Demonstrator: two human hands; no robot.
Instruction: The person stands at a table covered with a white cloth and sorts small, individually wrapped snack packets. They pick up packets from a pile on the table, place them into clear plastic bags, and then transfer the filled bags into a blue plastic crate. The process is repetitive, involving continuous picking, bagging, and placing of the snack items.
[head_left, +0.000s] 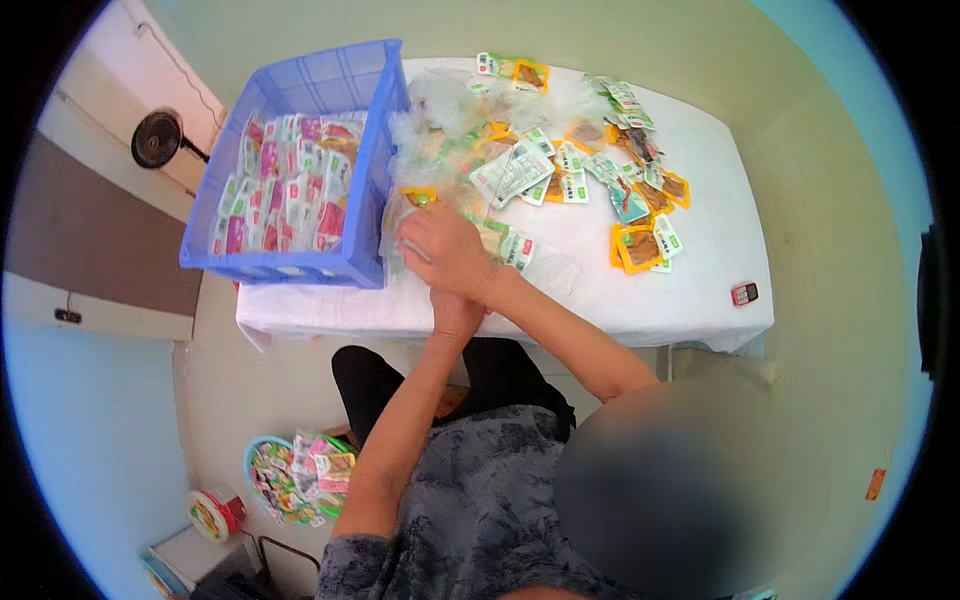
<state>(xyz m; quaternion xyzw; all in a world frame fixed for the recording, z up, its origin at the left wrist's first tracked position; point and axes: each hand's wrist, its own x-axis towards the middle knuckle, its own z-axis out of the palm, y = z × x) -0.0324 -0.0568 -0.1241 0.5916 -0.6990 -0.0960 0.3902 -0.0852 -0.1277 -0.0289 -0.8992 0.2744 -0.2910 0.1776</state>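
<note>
My right hand (445,248) is over the left part of the white-covered table, its fingers curled closed at the edge of a clear plastic bag (392,222). An orange-edged food packet (419,196) shows just beyond its knuckles. Crossing beneath the right wrist is my left hand (458,312); its fingers are hidden, so whether it holds anything cannot be seen. To the right of the hands lies a green-and-white packet (516,248). More clear plastic bags (440,105) are heaped behind them, with a larger white-and-green pouch (513,172) nearby.
A blue crate (365,215) filled with upright rows of small packets stands left of the hands. Loose orange-framed packets (640,247) lie to the right, near a small phone-like device (744,294). On the floor is a light-blue basin (250,462) of packets beside a red tub (215,514).
</note>
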